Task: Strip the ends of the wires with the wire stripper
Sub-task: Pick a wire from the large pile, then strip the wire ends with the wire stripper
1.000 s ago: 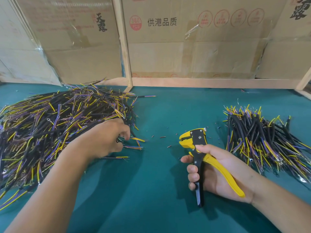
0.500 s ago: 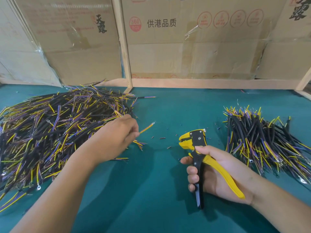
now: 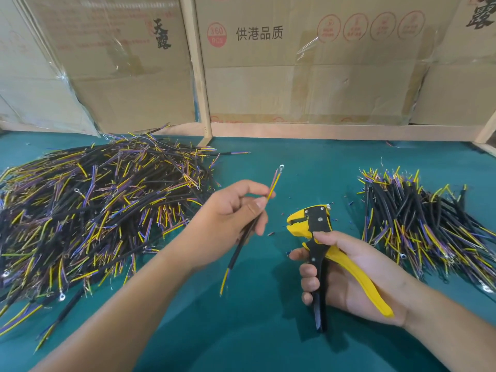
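Observation:
My left hand (image 3: 230,213) pinches one black-sheathed wire (image 3: 243,241) above the green table, between thumb and fingers. Its upper end shows yellow and purple cores with a small ring terminal; its lower end hangs toward me with a yellow core showing. My right hand (image 3: 346,275) grips the yellow and black wire stripper (image 3: 312,224), jaws pointing away and left, a little right of the held wire. A large heap of the same wires (image 3: 88,208) lies at the left. A smaller pile of wires (image 3: 418,224) lies at the right.
The green table mat (image 3: 268,331) carries tiny insulation scraps around the stripper's jaws. Cardboard boxes (image 3: 295,76) and a wooden frame (image 3: 198,76) stand along the back edge, close behind both piles.
My left hand has drawn one wire out of the left heap, lifted it and carried it right toward the stripper. My right hand and the stripper have stayed put.

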A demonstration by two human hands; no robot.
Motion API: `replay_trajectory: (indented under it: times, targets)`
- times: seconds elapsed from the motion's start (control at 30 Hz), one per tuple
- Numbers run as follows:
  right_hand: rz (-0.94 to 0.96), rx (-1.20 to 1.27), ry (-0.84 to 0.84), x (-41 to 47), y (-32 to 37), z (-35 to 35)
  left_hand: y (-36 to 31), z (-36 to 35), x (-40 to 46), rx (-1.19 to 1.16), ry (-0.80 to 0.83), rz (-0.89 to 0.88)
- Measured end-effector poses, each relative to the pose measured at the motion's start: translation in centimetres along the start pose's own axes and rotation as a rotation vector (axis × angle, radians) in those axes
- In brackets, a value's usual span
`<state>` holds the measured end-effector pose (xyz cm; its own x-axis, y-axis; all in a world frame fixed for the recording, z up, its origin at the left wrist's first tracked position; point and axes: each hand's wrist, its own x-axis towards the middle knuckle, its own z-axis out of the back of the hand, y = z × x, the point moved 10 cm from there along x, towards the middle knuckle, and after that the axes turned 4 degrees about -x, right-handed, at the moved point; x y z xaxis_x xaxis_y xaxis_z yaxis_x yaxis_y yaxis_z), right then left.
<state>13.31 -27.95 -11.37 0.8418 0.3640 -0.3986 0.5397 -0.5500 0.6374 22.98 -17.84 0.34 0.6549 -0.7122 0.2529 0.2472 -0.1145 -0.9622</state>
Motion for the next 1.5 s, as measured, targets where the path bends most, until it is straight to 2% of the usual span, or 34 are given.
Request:
replay_trajectory:
  times: [0.2,0.37,0.47,0.67,0.73,0.87,1.03,1.1,1.3,1.5]
  targets:
    - [-0.013,0.024,0.052,0.2,-0.2,0.0,0.2,-0.6,-0.1,-0.049,-0.023,0.021]
    - [0.001,0.009,-0.005,0.2,0.1,-0.2,0.3,0.2,-0.1,-0.372,-0.178,-0.026]
    - [0.015,0.010,-0.047,0.1,0.1,-0.3,0.6,0.7,-0.2,-0.440,-0.245,-0.040]
    - [0.039,0.006,-0.101,-0.1,0.3,-0.3,0.9,-0.1,-0.1,-0.478,-0.196,-0.006]
    - [0.039,0.014,-0.126,0.0,0.3,-0.2,0.7,-0.2,-0.2,-0.318,-0.186,-0.013]
    - [0.031,0.008,-0.165,-0.1,0.3,-0.3,1.4,-0.3,-0.6,0.310,-0.145,0.064]
    - [0.026,0.001,-0.160,-0.2,0.2,-0.5,1.7,-0.4,-0.6,0.391,-0.119,0.081]
    - [0.023,0.005,-0.162,-0.1,0.2,-0.4,1.5,-0.4,-0.5,0.325,-0.114,0.072]
    - [0.021,0.019,-0.188,-0.3,0.2,-0.5,2.6,-1.7,-0.6,-0.108,-0.023,0.189]
    - [0.025,0.011,-0.219,-0.8,0.4,-1.0,2.1,-1.6,-0.7,-0.272,-0.055,0.219]
